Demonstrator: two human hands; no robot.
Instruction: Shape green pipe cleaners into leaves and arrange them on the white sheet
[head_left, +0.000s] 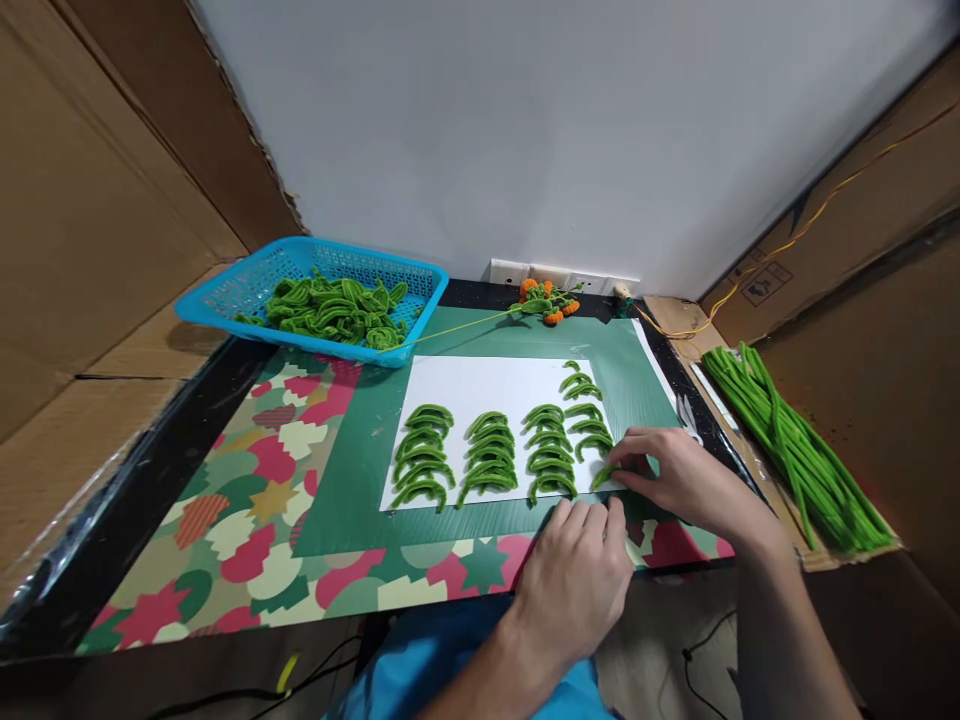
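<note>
A white sheet (480, 385) lies on a green mat (352, 480) and carries columns of curved green pipe-cleaner pieces (489, 458). My right hand (679, 480) rests at the sheet's lower right corner, its fingertips pinching a bent green piece (602, 477) at the bottom of the rightmost column. My left hand (577, 575) lies palm down at the table's front edge just below the sheet, fingers loosely curled, holding nothing.
A blue basket (225, 300) with many bent green pieces stands at the back left. A bundle of straight green pipe cleaners (795, 450) lies on cardboard at the right. An orange and green pipe-cleaner flower (547, 300) sits by the wall. Cardboard walls flank both sides.
</note>
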